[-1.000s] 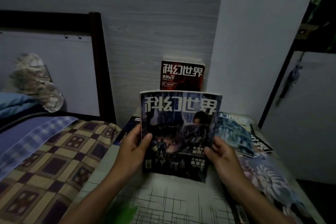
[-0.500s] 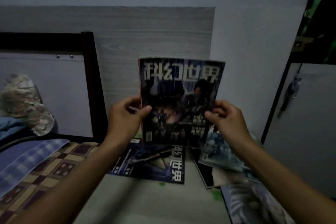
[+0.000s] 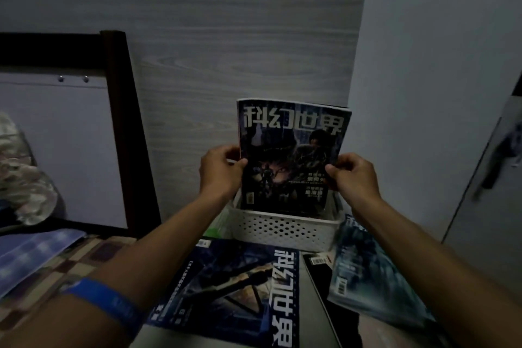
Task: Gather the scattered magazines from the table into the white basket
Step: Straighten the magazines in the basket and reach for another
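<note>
A dark magazine (image 3: pixel 291 158) with white characters on its cover stands upright, its lower edge inside the white perforated basket (image 3: pixel 285 230) at the back of the table. My left hand (image 3: pixel 221 171) grips its left edge and my right hand (image 3: pixel 351 176) grips its right edge. On the table in front of the basket lies a blue magazine (image 3: pixel 234 291). A teal one (image 3: pixel 370 277) rests to the right, overlapping a black one (image 3: pixel 330 291). Whatever else is in the basket is hidden behind the held magazine.
A bed with a checked cover (image 3: pixel 56 268) and a dark wooden post (image 3: pixel 124 121) borders the table on the left. A wood-grain panel (image 3: pixel 240 45) and wall stand right behind the basket. A grey cabinet door (image 3: pixel 485 192) is at the right.
Both hands carried the magazine forward from near my chest and lowered its bottom edge into the basket. The red magazine seen standing there earlier is now hidden behind it.
</note>
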`<control>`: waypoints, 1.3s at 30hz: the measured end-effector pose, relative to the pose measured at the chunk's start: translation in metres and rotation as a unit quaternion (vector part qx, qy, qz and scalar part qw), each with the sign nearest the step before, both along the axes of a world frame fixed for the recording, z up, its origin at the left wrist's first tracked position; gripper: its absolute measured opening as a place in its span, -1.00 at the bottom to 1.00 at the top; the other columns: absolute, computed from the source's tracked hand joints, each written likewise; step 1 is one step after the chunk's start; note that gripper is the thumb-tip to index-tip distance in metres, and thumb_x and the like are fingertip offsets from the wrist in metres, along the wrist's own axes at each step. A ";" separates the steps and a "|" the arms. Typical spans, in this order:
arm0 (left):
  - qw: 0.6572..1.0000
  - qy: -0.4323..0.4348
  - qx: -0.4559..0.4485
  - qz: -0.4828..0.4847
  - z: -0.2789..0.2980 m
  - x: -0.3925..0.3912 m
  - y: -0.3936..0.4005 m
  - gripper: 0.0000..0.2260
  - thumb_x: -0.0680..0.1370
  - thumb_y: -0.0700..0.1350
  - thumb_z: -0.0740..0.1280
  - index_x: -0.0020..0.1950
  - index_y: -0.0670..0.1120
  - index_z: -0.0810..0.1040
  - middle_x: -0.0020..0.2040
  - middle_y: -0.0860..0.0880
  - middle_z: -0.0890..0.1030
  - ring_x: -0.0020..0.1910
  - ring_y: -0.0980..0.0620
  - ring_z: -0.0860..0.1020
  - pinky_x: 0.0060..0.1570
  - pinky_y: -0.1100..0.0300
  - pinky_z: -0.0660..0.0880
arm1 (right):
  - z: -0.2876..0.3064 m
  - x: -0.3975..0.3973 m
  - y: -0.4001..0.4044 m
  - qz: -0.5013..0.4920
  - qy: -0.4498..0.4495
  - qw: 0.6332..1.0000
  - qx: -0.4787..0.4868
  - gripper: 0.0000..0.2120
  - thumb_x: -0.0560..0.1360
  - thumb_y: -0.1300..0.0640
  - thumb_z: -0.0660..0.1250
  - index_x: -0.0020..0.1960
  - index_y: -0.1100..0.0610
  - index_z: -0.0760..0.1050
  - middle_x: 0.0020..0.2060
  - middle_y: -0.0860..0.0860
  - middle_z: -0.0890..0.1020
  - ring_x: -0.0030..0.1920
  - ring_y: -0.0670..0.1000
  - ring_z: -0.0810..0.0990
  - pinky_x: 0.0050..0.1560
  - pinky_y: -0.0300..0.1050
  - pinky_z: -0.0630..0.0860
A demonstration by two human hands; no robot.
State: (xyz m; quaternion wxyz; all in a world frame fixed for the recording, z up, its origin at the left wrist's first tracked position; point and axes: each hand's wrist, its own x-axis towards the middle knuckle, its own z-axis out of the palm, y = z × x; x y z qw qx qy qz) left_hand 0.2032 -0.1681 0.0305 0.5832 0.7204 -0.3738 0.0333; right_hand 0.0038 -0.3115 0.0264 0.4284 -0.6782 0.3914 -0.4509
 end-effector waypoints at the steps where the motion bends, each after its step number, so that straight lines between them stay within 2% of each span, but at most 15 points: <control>1: 1.000 0.004 0.007 -0.002 -0.006 0.001 -0.004 -0.87 0.49 -0.22 0.44 -0.01 -0.03 0.70 -0.11 0.04 0.69 -0.18 0.11 0.64 -0.02 0.06 0.62 | -0.007 0.002 -0.004 -0.005 0.010 1.000 0.009 -0.95 0.48 0.20 0.43 -0.12 0.14 0.56 -0.11 0.15 0.68 -0.05 0.20 0.67 0.06 0.24 0.62; 5: 0.999 0.016 0.029 -0.002 -0.029 0.006 -0.009 -0.80 0.47 -0.24 0.46 0.08 -0.08 0.70 -0.07 -0.03 0.73 -0.10 0.04 0.66 0.05 0.04 0.61 | -0.031 0.008 -0.011 -0.013 0.037 0.998 0.053 -0.84 0.49 0.26 0.43 -0.22 0.14 0.50 -0.11 0.24 0.68 -0.11 0.23 0.69 0.03 0.23 0.63; 8: 0.998 0.027 0.050 0.012 -0.042 0.008 -0.008 -0.86 0.45 -0.21 0.48 0.00 -0.09 0.71 -0.13 -0.04 0.71 -0.15 0.02 0.65 -0.01 0.06 0.62 | -0.041 0.013 -0.012 -0.012 0.056 0.996 0.062 -0.83 0.47 0.26 0.46 -0.24 0.14 0.50 -0.23 0.18 0.67 -0.18 0.23 0.70 0.01 0.26 0.63; 10: 0.998 0.030 0.047 0.041 -0.044 0.012 -0.009 -0.84 0.43 -0.18 0.51 -0.01 -0.07 0.67 -0.12 0.00 0.67 -0.13 0.01 0.64 -0.08 0.08 0.61 | -0.042 0.014 -0.015 -0.031 0.069 0.996 0.036 -0.82 0.43 0.20 0.51 -0.16 0.13 0.50 -0.22 0.10 0.65 -0.18 0.16 0.67 0.00 0.22 0.63; 12: 0.997 0.056 0.058 0.020 -0.040 0.017 -0.011 -0.63 0.41 -0.17 0.53 0.17 -0.03 0.56 0.01 0.04 0.59 0.00 0.03 0.58 -0.06 0.09 0.60 | -0.039 0.014 -0.022 -0.038 0.081 0.996 0.008 -0.64 0.36 0.16 0.56 0.02 0.08 0.43 -0.06 0.02 0.61 -0.07 0.08 0.61 0.06 0.14 0.61; 14: 0.984 0.125 0.076 -0.100 -0.036 0.022 -0.016 -0.42 0.36 -0.22 0.57 0.31 -0.01 0.45 0.07 0.10 0.55 0.04 0.13 0.54 -0.02 0.23 0.55 | -0.033 0.013 -0.030 0.037 0.061 0.997 0.024 -0.33 0.29 0.17 0.62 0.27 0.04 0.34 0.11 -0.03 0.54 0.10 0.05 0.56 0.17 0.05 0.55; 16: 0.959 0.144 0.136 -0.203 -0.038 0.025 -0.026 -0.40 0.30 -0.32 0.57 0.28 -0.09 0.44 0.03 0.09 0.60 -0.04 0.20 0.58 -0.16 0.39 0.52 | -0.032 0.014 -0.038 0.132 0.080 0.987 0.045 -0.09 0.22 0.20 0.66 0.43 0.06 0.25 0.14 -0.06 0.54 0.17 0.03 0.54 0.20 -0.06 0.50; 19: 0.950 0.058 0.215 -0.219 -0.046 0.033 -0.039 -0.45 0.27 -0.39 0.55 0.21 -0.17 0.48 0.00 -0.02 0.62 0.04 0.01 0.58 -0.09 0.27 0.54 | -0.042 0.021 -0.043 0.179 0.183 0.967 -0.015 0.04 0.16 0.16 0.69 0.47 0.06 0.17 0.23 0.01 0.55 0.24 0.06 0.54 0.29 -0.06 0.45; 21: 0.948 0.016 0.215 -0.235 -0.052 0.039 -0.043 -0.51 0.27 -0.35 0.57 0.11 -0.12 0.50 -0.07 0.06 0.60 0.02 0.01 0.57 -0.06 0.24 0.52 | -0.050 0.023 -0.042 0.159 0.192 0.967 -0.055 0.04 0.17 0.10 0.68 0.48 0.04 0.15 0.23 -0.04 0.54 0.23 0.03 0.51 0.26 -0.08 0.44; 23: 0.954 -0.010 0.188 -0.234 -0.058 0.043 -0.043 -0.52 0.27 -0.27 0.60 0.05 0.04 0.50 -0.10 0.14 0.57 0.00 0.06 0.56 -0.02 0.18 0.51 | -0.055 0.021 -0.040 0.144 0.148 0.974 -0.087 -0.06 0.23 0.08 0.65 0.46 -0.01 0.22 0.20 -0.09 0.54 0.21 0.00 0.51 0.19 -0.12 0.43; 26: 0.963 -0.014 0.155 -0.219 -0.067 0.045 -0.043 -0.44 0.26 -0.15 0.61 0.08 0.28 0.47 -0.04 0.15 0.61 0.00 0.16 0.58 0.06 0.09 0.54 | -0.061 0.016 -0.039 0.123 0.081 0.981 -0.125 -0.22 0.33 0.09 0.59 0.44 -0.02 0.29 0.31 -0.02 0.54 0.28 0.04 0.52 0.30 0.05 0.47; 28: 0.964 0.006 0.167 -0.206 -0.070 0.050 -0.048 -0.33 0.23 -0.07 0.63 0.26 0.15 0.42 0.12 0.06 0.61 0.13 0.03 0.58 0.16 -0.07 0.54 | -0.062 0.015 -0.037 0.123 0.078 0.978 -0.150 -0.22 0.38 0.04 0.55 0.48 -0.04 0.24 0.37 -0.02 0.49 0.33 0.03 0.48 0.35 0.08 0.44; 31: 0.953 -0.032 0.244 -0.177 -0.067 0.055 -0.058 -0.20 0.15 0.05 0.65 0.33 0.04 0.41 0.27 -0.04 0.53 0.31 -0.11 0.47 0.28 -0.15 0.45 | -0.058 0.014 -0.044 0.161 0.116 0.967 -0.160 -0.14 0.43 0.00 0.51 0.56 -0.07 0.07 0.48 -0.04 0.36 0.43 -0.03 0.37 0.44 0.02 0.33; 36: 0.937 -0.074 0.315 -0.135 -0.064 0.052 -0.058 -0.04 0.06 0.20 0.61 0.39 0.08 0.33 0.37 -0.06 0.40 0.40 -0.17 0.34 0.35 -0.19 0.36 | -0.047 0.020 -0.047 0.161 0.083 0.981 -0.074 -0.20 0.40 -0.43 0.22 0.54 -0.13 0.14 0.50 -0.05 0.32 0.47 0.01 0.32 0.49 0.13 0.26; 39: 0.899 -0.112 0.416 -0.073 -0.064 0.049 -0.054 -0.03 0.13 0.19 0.60 0.45 0.13 0.21 0.41 -0.04 0.27 0.40 -0.21 0.24 0.36 -0.23 0.28 | -0.053 0.023 -0.046 0.140 0.114 0.980 -0.079 -0.19 0.42 -0.49 0.12 0.56 -0.16 0.08 0.53 -0.05 0.27 0.50 0.01 0.27 0.51 0.12 0.22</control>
